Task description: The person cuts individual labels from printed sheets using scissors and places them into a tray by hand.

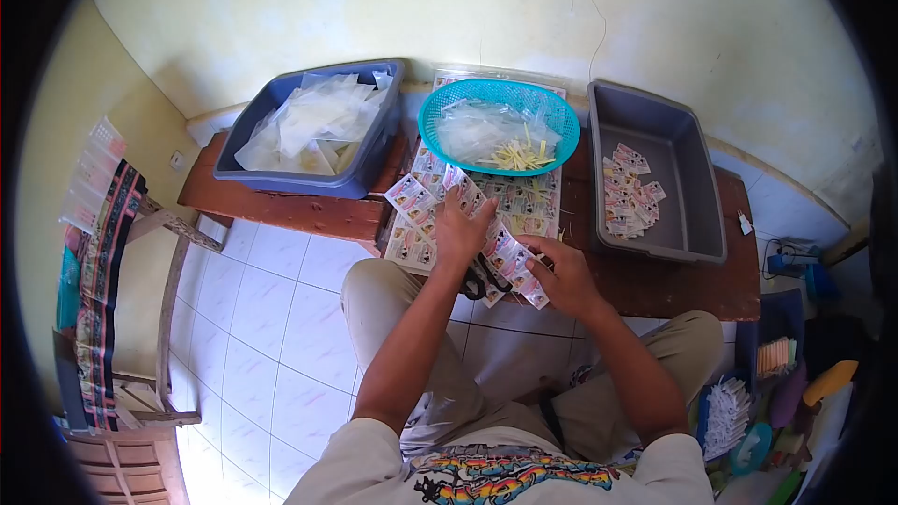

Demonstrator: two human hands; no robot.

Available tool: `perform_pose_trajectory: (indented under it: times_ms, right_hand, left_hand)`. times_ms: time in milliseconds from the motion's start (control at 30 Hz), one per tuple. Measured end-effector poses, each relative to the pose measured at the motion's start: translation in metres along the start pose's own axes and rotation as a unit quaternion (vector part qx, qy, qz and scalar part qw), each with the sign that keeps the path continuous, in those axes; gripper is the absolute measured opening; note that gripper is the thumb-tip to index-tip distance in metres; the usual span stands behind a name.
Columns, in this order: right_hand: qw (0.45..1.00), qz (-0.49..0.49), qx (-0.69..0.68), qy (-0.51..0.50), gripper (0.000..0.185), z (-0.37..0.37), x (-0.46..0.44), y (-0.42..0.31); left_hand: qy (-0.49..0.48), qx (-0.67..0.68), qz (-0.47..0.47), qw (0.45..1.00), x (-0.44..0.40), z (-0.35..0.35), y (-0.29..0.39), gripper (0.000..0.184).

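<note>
My left hand (pixel 458 226) is over the printed sheets, its fingers on a strip of printed labels (pixel 466 189). At the bench's front edge my right hand (pixel 563 273) pinches the side of another part of the printed labels (pixel 513 265), which slants down toward my lap. Black-handled scissors (pixel 482 279) lie between the hands, partly hidden under the labels. Beneath and behind my left hand, more printed sheets (pixel 406 241) cover a board. Just beyond them stands a turquoise basket (pixel 432 136) with clear plastic pieces and yellow strips.
A blue-grey tub (pixel 348 185) of translucent bags stands at the left of the wooden bench (pixel 281 210). On the right is a grey tub (pixel 706 210) with cut labels (pixel 631 194). Small bins (pixel 776 313) with assorted items are on the floor at the lower right.
</note>
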State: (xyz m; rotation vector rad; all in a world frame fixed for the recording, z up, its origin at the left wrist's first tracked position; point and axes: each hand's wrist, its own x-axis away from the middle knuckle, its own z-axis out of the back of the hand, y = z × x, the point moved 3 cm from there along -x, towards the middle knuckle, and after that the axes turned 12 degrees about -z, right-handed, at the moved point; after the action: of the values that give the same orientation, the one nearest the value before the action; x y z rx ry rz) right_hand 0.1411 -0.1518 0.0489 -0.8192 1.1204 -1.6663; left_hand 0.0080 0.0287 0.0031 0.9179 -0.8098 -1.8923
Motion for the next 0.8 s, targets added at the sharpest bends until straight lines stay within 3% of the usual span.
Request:
perform_pose_trajectory:
  times_ms: [100, 167, 300, 400, 467, 633, 700, 800]
  right_hand:
    - [0.997, 0.039, 0.065, 0.015, 0.045, 0.002, 0.008, -0.004]
    - [0.993, -0.014, 0.113, -0.027, 0.046, 0.003, 0.017, 0.004]
    - [0.995, 0.000, 0.104, -0.004, 0.048, 0.007, 0.027, -0.003]
    - [0.997, -0.003, 0.075, 0.029, 0.051, 0.015, 0.021, -0.018]
    - [0.997, -0.002, 0.048, 0.053, 0.054, 0.020, 0.018, -0.030]
    - [0.998, 0.003, 0.016, 0.062, 0.059, 0.030, -0.009, -0.058]
    - [0.997, 0.023, -0.001, 0.077, 0.060, 0.036, -0.025, -0.067]
    - [0.994, 0.023, -0.070, 0.077, 0.061, 0.047, -0.051, -0.079]
  left_hand:
    - [0.010, 0.005, -0.006, 1.000, 0.001, 0.002, -0.004, 0.086]
    - [0.001, -0.015, 0.006, 1.000, 0.019, 0.009, 0.001, 0.084]
    - [0.009, 0.041, -0.010, 0.999, 0.046, 0.013, 0.003, 0.079]
    - [0.009, -0.004, -0.092, 0.996, 0.053, 0.030, 0.031, 0.075]
    - [0.028, -0.010, -0.202, 0.979, 0.053, 0.047, 0.053, 0.073]
    - [0.027, -0.043, -0.264, 0.963, 0.051, 0.081, 0.086, 0.071]
    - [-0.032, -0.057, -0.279, 0.958, 0.045, 0.090, 0.097, 0.073]
    - [-0.047, -0.086, -0.370, 0.924, 0.032, 0.108, 0.117, 0.070]
